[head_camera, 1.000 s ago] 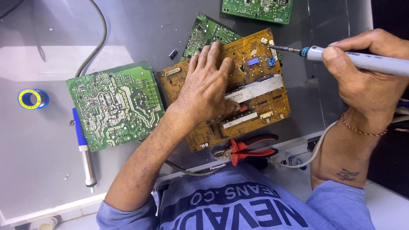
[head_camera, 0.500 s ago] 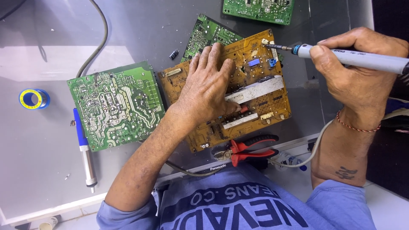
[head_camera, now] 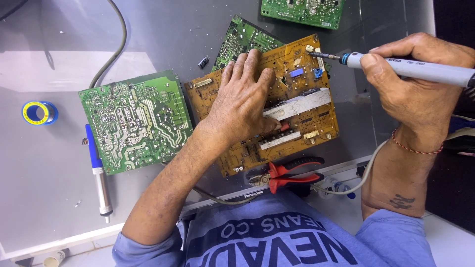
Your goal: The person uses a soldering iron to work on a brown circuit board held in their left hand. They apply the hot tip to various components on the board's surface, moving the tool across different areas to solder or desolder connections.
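Soldering iron (head_camera: 410,66) tip at the orange circuit board's (head_camera: 302,118) far corner.
I'd keep my left hand (head_camera: 245,106) flat, ungripping, pinning the board; right hand (head_camera: 420,91) clenches the iron steady.

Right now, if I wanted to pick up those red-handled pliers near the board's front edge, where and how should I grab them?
Probably take the pliers by the two red handles, coming from the right: the handles point right and lie free, while the metal jaws sit left beside the orange board.
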